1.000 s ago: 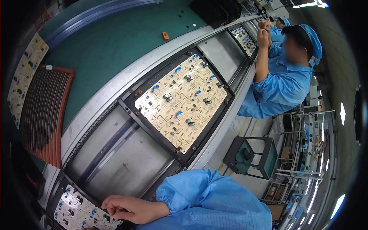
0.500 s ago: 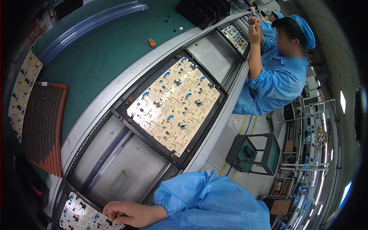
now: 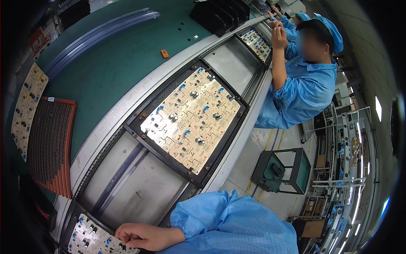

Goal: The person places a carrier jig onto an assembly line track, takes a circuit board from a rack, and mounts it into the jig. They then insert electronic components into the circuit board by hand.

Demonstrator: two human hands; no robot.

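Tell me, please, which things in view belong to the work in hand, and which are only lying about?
Part of the work, it seems:
right hand, at the lower-left circuit board
middle circuit board, on the same line, untouched by this hand

Apparently only lying about:
orange block
grey metal strips
reddish-brown ribbed stack
far-left circuit board

The conveyor (image 3: 103, 131) carries black circuit-board frames (image 3: 163, 155); the green bench (image 3: 118, 67) bears silver rails (image 3: 101, 34) and 1 orange block (image 3: 164, 53).
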